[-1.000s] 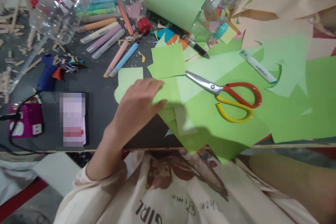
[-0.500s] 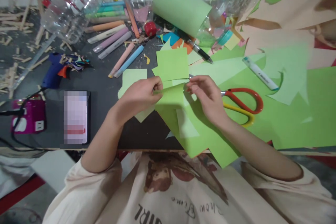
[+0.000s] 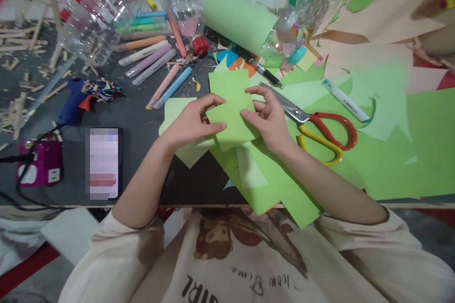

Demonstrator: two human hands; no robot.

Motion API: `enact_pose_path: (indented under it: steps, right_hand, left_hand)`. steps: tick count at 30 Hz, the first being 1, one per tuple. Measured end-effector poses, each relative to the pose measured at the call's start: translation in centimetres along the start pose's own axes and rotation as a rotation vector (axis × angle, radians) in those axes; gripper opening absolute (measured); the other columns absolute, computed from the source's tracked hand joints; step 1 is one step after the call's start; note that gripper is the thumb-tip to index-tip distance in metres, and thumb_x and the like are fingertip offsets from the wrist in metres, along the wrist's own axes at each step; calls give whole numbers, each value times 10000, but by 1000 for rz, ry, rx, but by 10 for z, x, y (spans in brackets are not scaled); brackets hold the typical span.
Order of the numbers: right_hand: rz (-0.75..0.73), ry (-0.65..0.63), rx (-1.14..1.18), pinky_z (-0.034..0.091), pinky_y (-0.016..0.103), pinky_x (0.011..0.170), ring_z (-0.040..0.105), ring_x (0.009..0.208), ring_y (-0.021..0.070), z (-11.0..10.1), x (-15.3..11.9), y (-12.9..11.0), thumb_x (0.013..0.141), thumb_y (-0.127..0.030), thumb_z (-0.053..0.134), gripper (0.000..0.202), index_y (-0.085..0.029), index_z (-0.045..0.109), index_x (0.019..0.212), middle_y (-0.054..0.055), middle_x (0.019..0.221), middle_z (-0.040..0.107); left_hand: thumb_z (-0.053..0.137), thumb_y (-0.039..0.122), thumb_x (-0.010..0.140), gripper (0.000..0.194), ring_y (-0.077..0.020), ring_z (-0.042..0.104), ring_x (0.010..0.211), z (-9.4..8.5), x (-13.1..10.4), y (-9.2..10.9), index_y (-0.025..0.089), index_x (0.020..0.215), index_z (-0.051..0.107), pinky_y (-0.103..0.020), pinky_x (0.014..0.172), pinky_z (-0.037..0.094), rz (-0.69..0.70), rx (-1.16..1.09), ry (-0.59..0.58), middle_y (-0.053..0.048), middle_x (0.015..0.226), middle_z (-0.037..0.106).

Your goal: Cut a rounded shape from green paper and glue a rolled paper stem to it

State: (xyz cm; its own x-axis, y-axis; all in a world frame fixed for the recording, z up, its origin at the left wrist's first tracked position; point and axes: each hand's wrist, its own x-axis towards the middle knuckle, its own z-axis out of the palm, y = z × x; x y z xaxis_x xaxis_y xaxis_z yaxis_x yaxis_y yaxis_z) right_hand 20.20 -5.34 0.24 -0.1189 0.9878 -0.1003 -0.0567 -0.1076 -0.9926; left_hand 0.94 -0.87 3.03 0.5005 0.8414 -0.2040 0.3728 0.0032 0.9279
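A small bright green paper piece (image 3: pixel 232 123) is held between both hands, its face turned up to the camera. My left hand (image 3: pixel 195 120) pinches its left edge between thumb and fingers. On its right side, my right hand (image 3: pixel 268 116) has the thumb on the face and the index finger stretched over the top corner. Just behind lies a green paper square (image 3: pixel 229 80). Scissors (image 3: pixel 334 135) with one red and one yellow handle rest right of my right hand, blades partly open. Larger green sheets (image 3: pixel 419 147) spread beneath and to the right.
Markers (image 3: pixel 151 59), a blue glue gun (image 3: pixel 73 99), a phone (image 3: pixel 104 163) and a magenta box (image 3: pixel 40 163) lie left. Behind are clear plastic bottles (image 3: pixel 95 14), a green paper roll (image 3: pixel 238 16) and a black pen (image 3: pixel 266 73). A white marker (image 3: pixel 346 100) is at right. Another person's hand (image 3: pixel 423 52) shows far right.
The held paper has turned from nearly edge-on to face up. My right hand has shifted slightly left, and the scissor blades now show beside it.
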Motion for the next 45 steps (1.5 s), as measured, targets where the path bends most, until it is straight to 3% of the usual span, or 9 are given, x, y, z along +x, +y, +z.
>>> enact_pose_path:
  steps: [5,11,18,20,23,26,33,38,45]
  right_hand:
    - [44,-5,67,467,250,544,556,615,124,-4,1,3,649,-639,789,520,-256,529,885,-34,751,581]
    - [42,-20,-4,366,222,467,442,520,80,-11,4,1,715,-546,783,388,-226,599,837,-46,701,548]
    - [-12,-27,-7,513,298,649,634,729,154,-10,4,1,785,-466,733,259,-225,743,880,21,863,725]
    - [7,-12,-21,517,307,654,640,716,157,-10,4,2,798,-408,719,205,-239,776,899,16,843,747]
    - [-4,17,-40,532,327,726,665,778,168,-11,4,1,794,-318,699,154,-270,801,900,7,883,775]
    - [-34,22,-61,534,353,818,680,879,184,-11,4,0,813,-298,655,172,-288,807,893,1,964,781]
    - [-20,34,-54,429,287,535,502,560,125,-13,2,2,868,-511,616,307,-266,796,909,6,735,690]
    - [-30,6,-96,477,306,631,588,716,163,-10,4,0,795,-657,648,422,-254,762,844,23,798,692]
    - [-42,13,-55,471,295,598,566,647,141,-13,6,0,729,-646,720,416,-239,754,811,15,752,689]
  left_hand:
    - [703,422,701,304,-128,581,671,13,-2,-12,195,854,572,-214,567,432,46,-188,159,0,787,643]
    - [668,383,762,250,-116,563,639,22,-9,-7,187,910,622,-213,550,420,69,-136,206,-1,784,647]
    - [658,334,817,163,-71,357,437,24,-9,-9,193,891,698,-213,443,293,96,-87,261,54,536,497]
    - [661,333,819,169,-80,424,460,23,-8,-10,198,897,726,-216,459,335,98,-92,261,34,570,572]
    - [657,309,808,175,-139,629,684,21,-7,-11,202,888,768,-242,609,480,108,-104,288,-32,822,740]
    - [633,257,803,176,-181,690,837,21,-6,-11,212,869,789,-273,725,531,117,-113,315,-41,903,777]
    - [611,211,784,207,-188,720,834,23,-9,-9,237,836,810,-281,770,566,92,-95,345,-23,888,795]
    - [615,260,803,208,-200,727,861,25,-12,-8,235,871,810,-286,791,570,88,-62,311,-31,908,796]
    - [605,260,814,227,-199,729,866,25,-10,-10,210,903,808,-268,760,560,96,-33,306,-46,924,796]
